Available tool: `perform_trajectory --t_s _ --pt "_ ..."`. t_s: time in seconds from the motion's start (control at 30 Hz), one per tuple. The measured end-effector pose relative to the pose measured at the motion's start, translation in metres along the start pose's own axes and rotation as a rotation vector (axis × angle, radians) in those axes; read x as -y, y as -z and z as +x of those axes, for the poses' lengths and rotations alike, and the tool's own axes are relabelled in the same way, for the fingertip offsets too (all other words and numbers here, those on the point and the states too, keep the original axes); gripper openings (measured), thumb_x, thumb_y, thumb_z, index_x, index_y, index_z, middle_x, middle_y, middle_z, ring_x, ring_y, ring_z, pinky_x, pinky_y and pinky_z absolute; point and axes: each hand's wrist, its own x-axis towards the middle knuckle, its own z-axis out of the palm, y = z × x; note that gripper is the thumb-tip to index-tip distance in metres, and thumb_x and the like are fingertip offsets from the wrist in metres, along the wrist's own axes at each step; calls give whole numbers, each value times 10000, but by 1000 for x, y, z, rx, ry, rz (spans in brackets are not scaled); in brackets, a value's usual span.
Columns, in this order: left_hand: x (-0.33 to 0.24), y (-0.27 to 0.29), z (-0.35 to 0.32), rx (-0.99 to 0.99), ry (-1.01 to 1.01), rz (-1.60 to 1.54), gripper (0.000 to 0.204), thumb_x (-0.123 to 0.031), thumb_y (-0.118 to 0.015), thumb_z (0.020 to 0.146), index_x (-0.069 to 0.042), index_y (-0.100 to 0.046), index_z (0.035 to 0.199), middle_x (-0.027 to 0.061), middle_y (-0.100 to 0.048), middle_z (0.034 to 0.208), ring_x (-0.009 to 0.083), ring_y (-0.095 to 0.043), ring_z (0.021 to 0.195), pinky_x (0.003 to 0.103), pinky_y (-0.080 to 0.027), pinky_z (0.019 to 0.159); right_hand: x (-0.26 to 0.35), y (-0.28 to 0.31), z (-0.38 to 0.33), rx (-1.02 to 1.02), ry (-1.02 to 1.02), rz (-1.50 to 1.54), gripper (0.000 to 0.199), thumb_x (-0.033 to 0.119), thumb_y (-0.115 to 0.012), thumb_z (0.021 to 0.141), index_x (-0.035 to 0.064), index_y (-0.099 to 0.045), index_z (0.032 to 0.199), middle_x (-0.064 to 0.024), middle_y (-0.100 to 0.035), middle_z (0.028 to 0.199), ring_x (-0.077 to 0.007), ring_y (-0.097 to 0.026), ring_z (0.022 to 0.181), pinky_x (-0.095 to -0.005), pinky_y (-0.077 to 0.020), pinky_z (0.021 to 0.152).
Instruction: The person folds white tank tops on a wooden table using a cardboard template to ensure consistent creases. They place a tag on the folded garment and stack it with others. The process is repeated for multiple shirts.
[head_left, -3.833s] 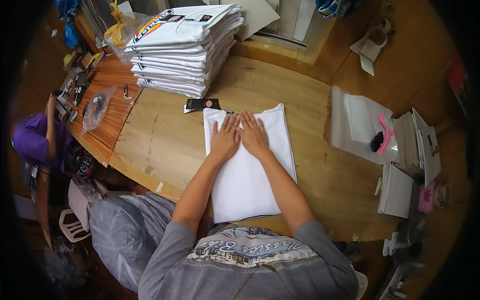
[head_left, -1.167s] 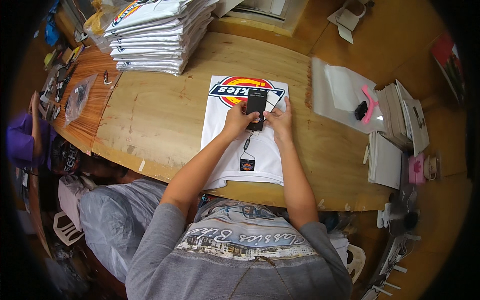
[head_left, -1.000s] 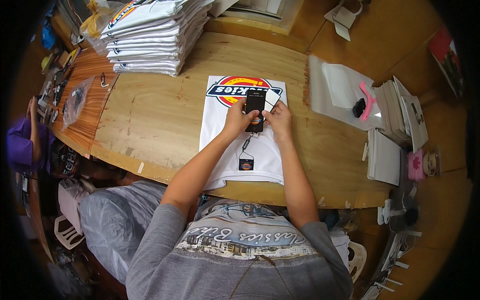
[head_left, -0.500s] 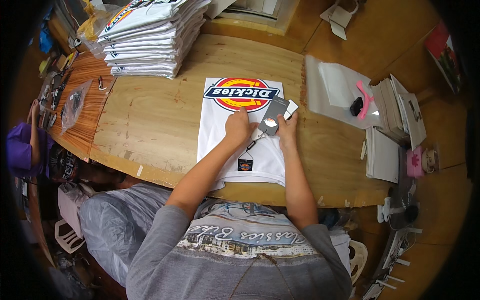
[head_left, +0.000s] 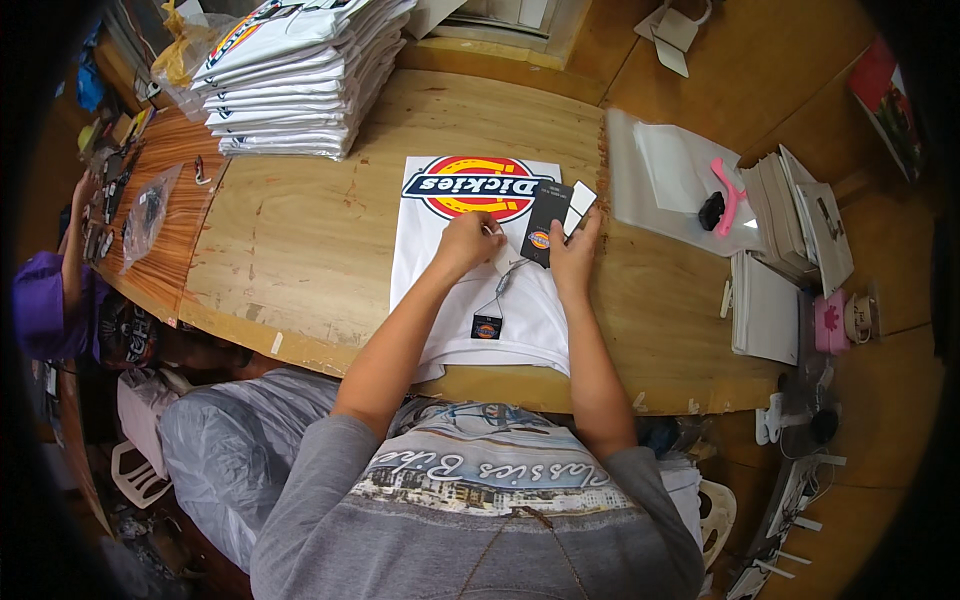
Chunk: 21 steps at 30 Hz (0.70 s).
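A folded white T-shirt (head_left: 425,262) lies on the wooden table, its round red, yellow and blue print toward the far end. In my right hand (head_left: 574,262) are a dark hang tag (head_left: 541,215) and a white card tag (head_left: 580,200), both held above the shirt by thumb and fingers. My left hand (head_left: 466,244) is closed over the shirt's middle, a small white tag (head_left: 503,263) at its fingers, which partly hide it. A thin cord (head_left: 503,283) runs from the tags toward the dark neck label (head_left: 487,327) at the shirt's near end.
A tall stack of folded white shirts (head_left: 285,115) stands at the far left. Clear plastic sheets (head_left: 655,185), a pink tool (head_left: 728,195) and piled cards (head_left: 765,310) lie at right. Another person in a purple garment (head_left: 48,305) is at the far left edge.
The dark hang tag has turned more upright and its face shows differently. My left fingers have curled in from a pointing pose, and the hand has shifted slightly left.
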Motion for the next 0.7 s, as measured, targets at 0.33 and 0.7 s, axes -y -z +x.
perform_trajectory --t_s 0.33,0.7 --pt "-7 9 23 -293 -245 -23 410 -63 -598 644 -19 -452 1025 175 -486 962 271 -536 858 339 -442 744 4 -40 22 236 -59 -263 473 140 -515 790 35 -270 1182 -170 -578 793 -234 -583 681 -321 -449 606" --pt "11 3 46 -402 -59 -259 679 -325 -658 687 65 -314 1123 292 -427 1025 350 -522 891 349 -441 750 8 -42 20 696 -449 448 567 54 -540 793 77 -209 1252 -63 -542 928 -145 -535 812 -247 -452 663"
